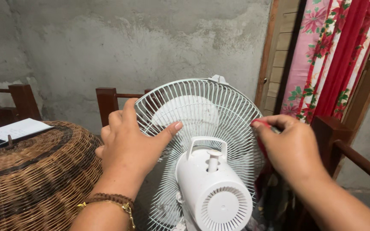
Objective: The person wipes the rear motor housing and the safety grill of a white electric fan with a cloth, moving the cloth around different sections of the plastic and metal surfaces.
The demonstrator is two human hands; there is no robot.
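Fan grille (202,107) rim gripped between left hand (127,143) and right hand (290,147).

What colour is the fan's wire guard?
White, like the motor housing; the fan guard shows clearly in the head view, held by the left hand.

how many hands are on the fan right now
2. The left hand grips the left rim of the white fan guard; the right hand pinches a small red object at its right rim.
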